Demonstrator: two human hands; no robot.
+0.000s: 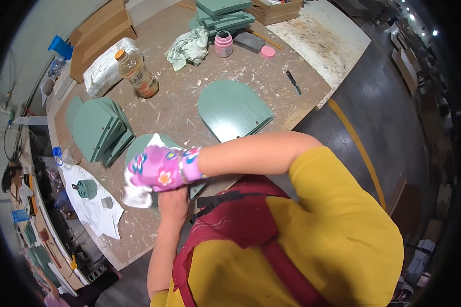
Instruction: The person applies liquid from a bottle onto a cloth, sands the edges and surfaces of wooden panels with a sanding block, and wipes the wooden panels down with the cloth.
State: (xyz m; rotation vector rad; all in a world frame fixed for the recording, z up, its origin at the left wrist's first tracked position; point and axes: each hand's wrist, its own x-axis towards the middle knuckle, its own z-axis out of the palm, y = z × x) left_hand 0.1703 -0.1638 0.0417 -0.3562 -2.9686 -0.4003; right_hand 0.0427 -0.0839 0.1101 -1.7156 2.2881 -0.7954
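Observation:
My right hand (161, 169), in a pink flowered glove, is closed on a white cloth (138, 198) and presses it over a green rounded board (136, 147). Just below the glove, my bare left hand (173, 205) is at the same board's near side; its fingers are hidden behind the glove. Most of this board is covered by my hands and the cloth. Farther right lies another green board (235, 105) with a glossy face, rounded at its far end. To the left, several similar boards are fanned in a stack (95, 128).
Behind stand a plastic bottle (141, 79), an open pink jar (223, 45), a crumpled rag (188, 48) and more stacked green boards (223, 20). A black blade-like tool (293, 82) lies near the right edge. At left, a green round container (87, 189) sits on a white sheet (101, 212).

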